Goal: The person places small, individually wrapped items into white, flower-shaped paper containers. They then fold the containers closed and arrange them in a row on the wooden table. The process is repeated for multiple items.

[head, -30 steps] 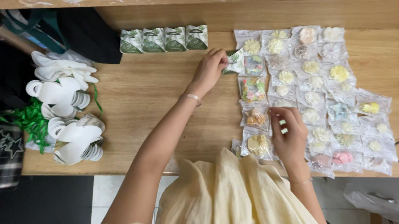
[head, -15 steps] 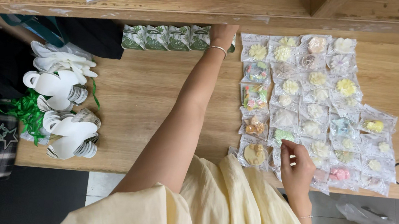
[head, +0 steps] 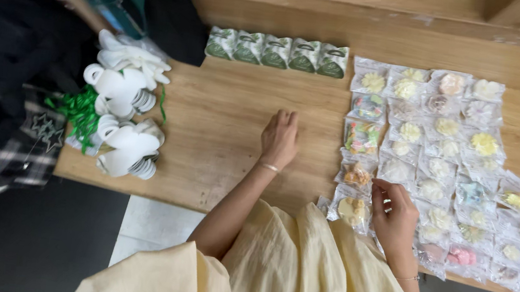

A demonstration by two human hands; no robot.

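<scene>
Table (head: 228, 142): pale wood, matt, visible grain. Packets (head: 447, 167) toward right edge: clear glossy plastic film, crinkled. Small boxes (head: 277, 51) at far edge: green-white printed card. Ribbon (head: 78, 112) near left edge: shiny green. Garment (head: 297, 274): soft cream cloth.

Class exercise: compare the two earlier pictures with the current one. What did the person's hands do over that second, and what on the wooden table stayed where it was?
The left hand, which had reached up to the far end beside the green boxes, drew back and now lies flat and empty on the bare table. There are now five green boxes in the row, not four. The right hand stayed at the near clear packets. The white pieces and green ribbon did not move.
</scene>
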